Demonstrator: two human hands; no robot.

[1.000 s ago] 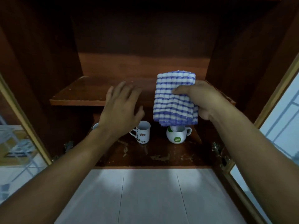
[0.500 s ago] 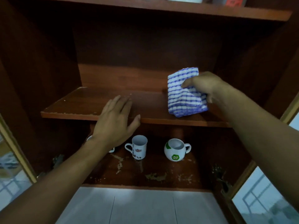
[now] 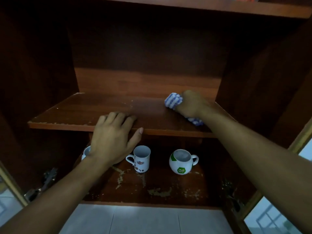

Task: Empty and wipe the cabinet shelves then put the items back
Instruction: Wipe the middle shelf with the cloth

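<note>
The right hand point(image 3: 190, 104) has its fingers bunched around the soft, light blue-and-white checked cloth point(image 3: 173, 102), pressed near the brown wooden middle shelf's point(image 3: 87, 112) right rear corner, while the left hand point(image 3: 111, 141) rests spread and empty on its front edge.

Lighting: dim overall. Dark brown wooden cabinet interior point(image 3: 152, 39) nearly black at far top and sides. Pale daylight from near left and right edges; faint sheen on bare brown wooden middle shelf point(image 3: 94, 114). Wide-angle bending at edges; soft focus, slight blur.
</note>
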